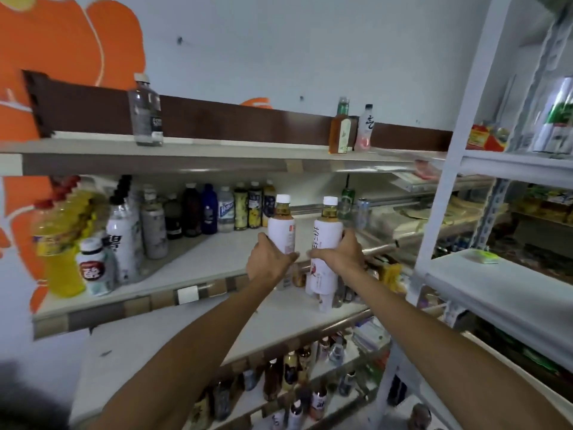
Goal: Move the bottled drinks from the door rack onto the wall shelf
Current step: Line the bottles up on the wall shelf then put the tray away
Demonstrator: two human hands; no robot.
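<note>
**Two tea bottles held up at the middle shelf**

A person's left hand (269, 259) grips a white-labelled bottle (281, 226) round its lower half, and the right hand (342, 251) is wrapped round a second bottle (326, 240) the same way. Both bottles stand upright, just beside each other but apart, over the front edge of the middle shelf (217, 254). Each has a white cap and amber drink showing at the neck. Whether either base touches the shelf cannot be told, as the hands cover it.

At the back of the middle shelf runs a row of bottles (217, 212), dark, blue and clear. At its left end stand yellow bottles (60, 243) and taller white ones (122, 240). A green can (348, 202) stands at its back, right of the held pair.

On the top shelf (217, 153) above it stand a clear bottle (145, 114) to the left and an amber bottle (340, 130) touching a pink one (366, 128) to the right. Below the middle shelf, more bottles (288, 377) crowd the lower shelves. A white metal rack (449, 144) rises to its right.
</note>
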